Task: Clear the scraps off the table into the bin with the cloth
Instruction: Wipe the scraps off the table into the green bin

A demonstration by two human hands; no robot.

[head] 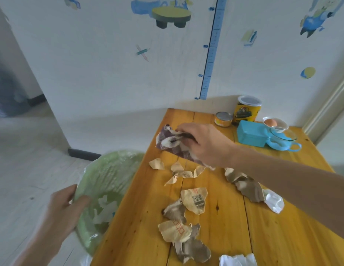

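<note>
- Purple-and-white cloth is bunched in my right hand, fingers clamped on it — pressed to the wooden table near its far left corner.
- My left hand grips the rim of the green-lined bin, held against the table's left edge.
- Torn paper scraps lie strewn on the boards, nearer me than the cloth.
- Far right: yellow tin, small can, turquoise box — together.

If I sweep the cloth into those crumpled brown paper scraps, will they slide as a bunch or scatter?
The paper scraps look thin, crumpled and torn, so probably very light and likely to slide easily on the smooth wooden table. They lie apart, so some may slip past the cloth. Curled edges might catch and tumble.
</note>
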